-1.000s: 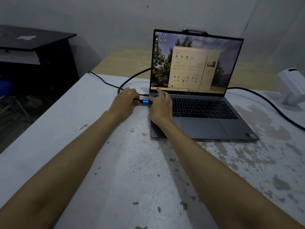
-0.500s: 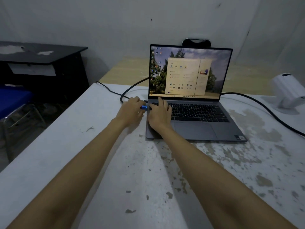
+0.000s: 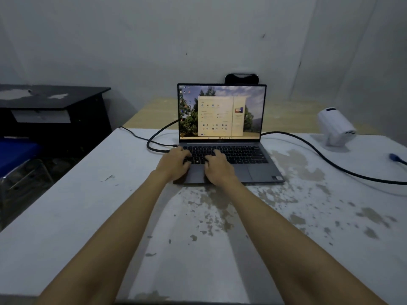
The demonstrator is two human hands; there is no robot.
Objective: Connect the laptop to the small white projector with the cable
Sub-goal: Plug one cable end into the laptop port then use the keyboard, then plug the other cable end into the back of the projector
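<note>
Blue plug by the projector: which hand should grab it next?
Right, probably. The blue plug lies loose at the table's right edge, near the projector; the right hand rests nearer it than the left hand.

Bare table (image 3: 66, 216) lies open left of my arms; a black cable (image 3: 330, 162) crosses the table toward the projector (image 3: 335, 126).

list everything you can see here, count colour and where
laptop: 1, grey, open, screen lit, middle of table
cable: 1, black, thick, runs from behind the laptop across the table's right side
blue plug: 1, lying loose at right edge, near projector
projector: 1, white, far right of table
thin cable: 1, black, left of laptop
table: 1, white, worn paint
desk: 1, black, far left
chair: 1, blue seat, left edge
left hand: on keyboard, holding nothing
right hand: on keyboard, holding nothing
</note>
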